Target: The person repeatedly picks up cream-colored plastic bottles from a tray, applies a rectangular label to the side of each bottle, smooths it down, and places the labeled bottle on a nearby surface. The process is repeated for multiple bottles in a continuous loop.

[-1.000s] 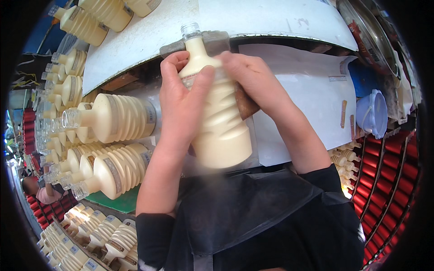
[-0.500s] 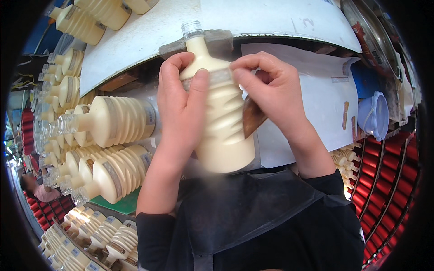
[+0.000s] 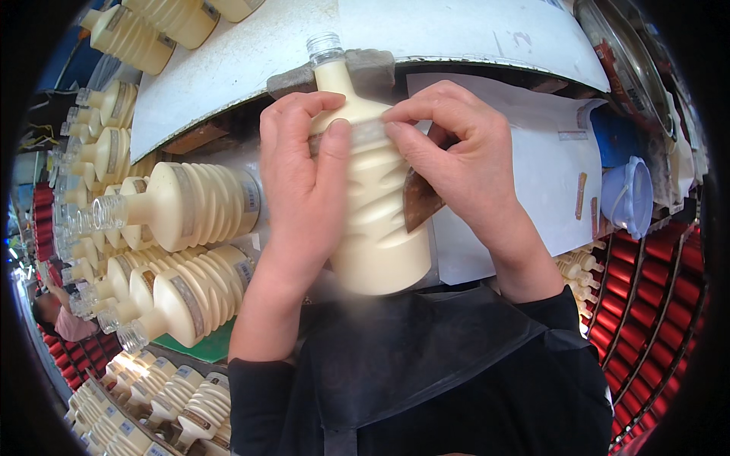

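Observation:
A cream, spirally ribbed bottle [image 3: 382, 258] with a clear threaded neck lies before me, its neck on a dark grey support [image 3: 372, 67]. Around its shoulder runs a pale translucent label strip [image 3: 368, 134]. My left hand [image 3: 300, 178] grips the bottle's left side, fingers curled at the shoulder and thumb over the strip. At the strip's right part, my right hand [image 3: 470, 156] presses thumb and forefinger together against the bottle. A brown, flat, pointed scraper-like piece [image 3: 420, 204] sticks out below that hand's palm; its upper end is hidden by the fingers.
Similar cream bottles [image 3: 199, 205] lie stacked at the left, with more in racks [image 3: 201, 406] below. A white board [image 3: 251, 76] spans the far side. White paper [image 3: 525, 175], small brown strips [image 3: 581, 196] and a lavender bucket [image 3: 630, 199] are at the right, near red cylinders [image 3: 646, 304].
My right thumb and forefinger have moved slightly left along the strip, and the wrist has turned a little. My left forefinger reaches further over the shoulder. The bottle has barely shifted.

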A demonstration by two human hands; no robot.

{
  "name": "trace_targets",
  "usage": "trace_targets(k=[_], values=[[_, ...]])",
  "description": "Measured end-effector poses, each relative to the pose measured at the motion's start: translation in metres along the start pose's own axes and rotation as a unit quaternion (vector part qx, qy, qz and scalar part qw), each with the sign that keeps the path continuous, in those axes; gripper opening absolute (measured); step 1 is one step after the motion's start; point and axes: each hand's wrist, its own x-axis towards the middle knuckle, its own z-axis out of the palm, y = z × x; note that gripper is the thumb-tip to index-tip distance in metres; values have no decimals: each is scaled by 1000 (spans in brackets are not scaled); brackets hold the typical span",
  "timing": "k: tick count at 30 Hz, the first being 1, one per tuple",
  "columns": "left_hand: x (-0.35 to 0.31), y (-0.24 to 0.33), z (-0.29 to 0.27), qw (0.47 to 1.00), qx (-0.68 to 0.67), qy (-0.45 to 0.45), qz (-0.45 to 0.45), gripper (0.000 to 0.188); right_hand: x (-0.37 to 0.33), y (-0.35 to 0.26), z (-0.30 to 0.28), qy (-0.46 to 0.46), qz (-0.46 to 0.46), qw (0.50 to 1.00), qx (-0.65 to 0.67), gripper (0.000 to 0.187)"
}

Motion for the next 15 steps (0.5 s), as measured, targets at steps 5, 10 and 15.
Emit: trace_targets(k=[5,10,15], values=[[3,1,-2,995,71,-5,67,21,0,-2,1,8,-11,1000,-13,7],[3,0,0,997,48,2,63,21,-1,-4,-1,-14,6,1000,-18,10],[2,-2,0,997,39,7,60,21,1,-5,-4,-46,84,994,56,12]])
